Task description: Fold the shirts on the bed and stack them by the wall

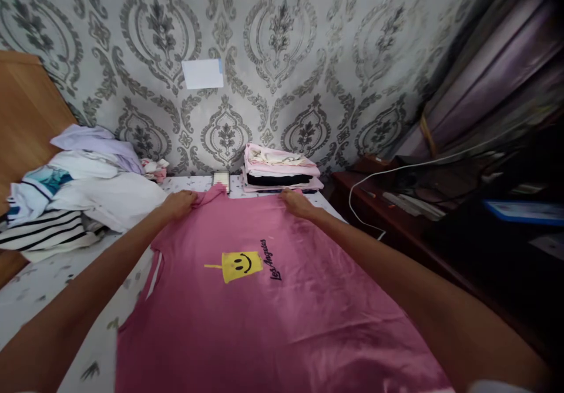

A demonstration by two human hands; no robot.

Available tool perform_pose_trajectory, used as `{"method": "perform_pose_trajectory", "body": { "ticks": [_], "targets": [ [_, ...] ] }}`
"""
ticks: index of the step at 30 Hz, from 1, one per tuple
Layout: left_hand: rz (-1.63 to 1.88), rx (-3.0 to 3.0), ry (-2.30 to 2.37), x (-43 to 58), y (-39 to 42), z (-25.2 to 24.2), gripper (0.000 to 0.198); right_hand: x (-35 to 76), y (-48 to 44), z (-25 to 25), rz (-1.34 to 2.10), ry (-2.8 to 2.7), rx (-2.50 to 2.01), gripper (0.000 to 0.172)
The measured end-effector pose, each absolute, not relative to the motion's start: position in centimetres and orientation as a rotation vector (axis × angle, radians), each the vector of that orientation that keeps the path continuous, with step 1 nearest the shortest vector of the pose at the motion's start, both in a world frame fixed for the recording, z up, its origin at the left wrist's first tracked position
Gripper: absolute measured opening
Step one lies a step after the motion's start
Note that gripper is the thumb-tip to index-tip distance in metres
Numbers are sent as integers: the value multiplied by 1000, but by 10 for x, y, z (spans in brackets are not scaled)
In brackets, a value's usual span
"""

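Note:
A pink T-shirt [264, 299] with a yellow smiley print and dark "Los Angeles" lettering lies spread flat on the bed, its far edge toward the wall. My left hand [178, 203] is closed on the shirt's far left edge. My right hand [296, 202] is closed on the far right edge. Both arms reach forward over the shirt.
A loose heap of clothes [74, 196] sits at the left on the patterned bed sheet [48, 287]. A folded stack of pink and black garments [279, 173] rests by the wall, with a phone [221, 180] beside it. A dark side table [396, 205] with a white cable stands at right.

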State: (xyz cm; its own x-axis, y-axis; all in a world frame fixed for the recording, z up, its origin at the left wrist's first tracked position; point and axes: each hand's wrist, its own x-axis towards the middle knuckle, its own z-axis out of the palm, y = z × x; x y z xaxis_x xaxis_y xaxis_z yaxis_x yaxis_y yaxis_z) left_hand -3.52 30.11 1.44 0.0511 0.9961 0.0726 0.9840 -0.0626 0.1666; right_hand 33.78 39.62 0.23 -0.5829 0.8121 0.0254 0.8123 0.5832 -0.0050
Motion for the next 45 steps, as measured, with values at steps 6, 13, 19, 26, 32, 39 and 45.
{"method": "perform_pose_trajectory", "body": {
  "ticks": [6, 13, 19, 26, 32, 39, 45],
  "targets": [
    [617, 1977, 2086, -50, 334, 18, 10, 347, 447, -10, -20, -2816, -1576, 43],
    [1136, 1596, 1913, -54, 348, 54, 18, 358, 450, -3, -54, -2773, -1670, 28],
    [1393, 1409, 1748, -37, 329, 85, 11, 370, 436, 3, -82, -2669, -1733, 28],
    [1338, 1456, 1671, -15, 279, 102, 16, 391, 413, 5, -226, -2601, -1647, 29],
    [1193, 1556, 1520, -7, 219, 82, 41, 402, 384, 6, -343, -2640, -1701, 29],
    [559, 2058, 1489, -12, 149, 24, 41, 410, 348, -5, -328, -2708, -1758, 33],
    [218, 2233, 1480, -10, 133, 18, 38, 409, 338, -11, -330, -2686, -1845, 35]
  ]
}}
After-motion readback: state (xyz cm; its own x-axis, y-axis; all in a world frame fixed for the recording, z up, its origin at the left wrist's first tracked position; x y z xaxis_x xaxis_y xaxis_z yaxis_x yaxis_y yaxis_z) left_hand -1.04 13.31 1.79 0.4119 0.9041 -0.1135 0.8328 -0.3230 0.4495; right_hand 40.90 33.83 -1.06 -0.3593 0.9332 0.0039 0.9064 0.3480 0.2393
